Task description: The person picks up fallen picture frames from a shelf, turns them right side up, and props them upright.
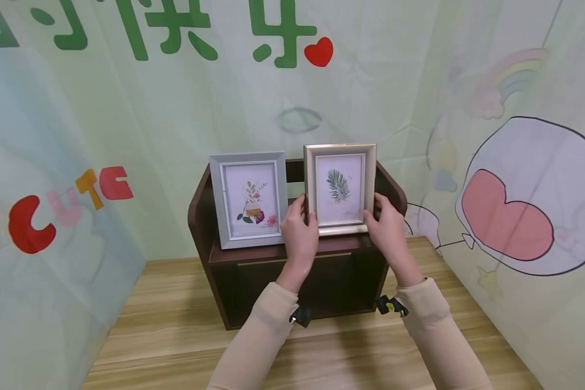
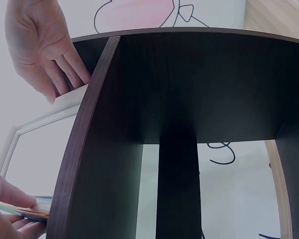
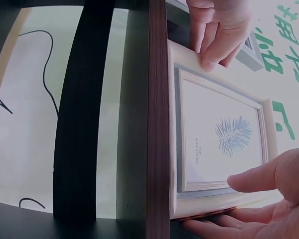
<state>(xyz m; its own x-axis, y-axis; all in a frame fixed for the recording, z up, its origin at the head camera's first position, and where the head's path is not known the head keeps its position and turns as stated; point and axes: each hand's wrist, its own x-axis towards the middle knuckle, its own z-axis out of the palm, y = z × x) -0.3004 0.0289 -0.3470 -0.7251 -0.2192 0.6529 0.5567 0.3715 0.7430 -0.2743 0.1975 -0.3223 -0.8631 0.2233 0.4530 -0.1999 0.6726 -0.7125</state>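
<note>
A gold picture frame (image 1: 339,227) with a green leaf print stands upright at the right of the dark brown shelf's upper board. My left hand (image 1: 300,233) grips its lower left side, thumb in front and fingers at the edge. On the opposite side my right hand (image 1: 387,225) holds the lower right edge; the right wrist view shows its thumb (image 3: 254,177) on the front and the other fingers behind. The frame's bottom sits right at the shelf board. To its left, a grey-white picture frame (image 1: 218,216) with a flower print leans on the same board, close beside my left hand.
The dark brown shelf (image 1: 283,252) has raised side panels and an open lower compartment. It stands on a wood-grain tabletop (image 1: 175,336). Printed cloth walls (image 1: 175,108) with letters and balloon drawings close in the back and both sides.
</note>
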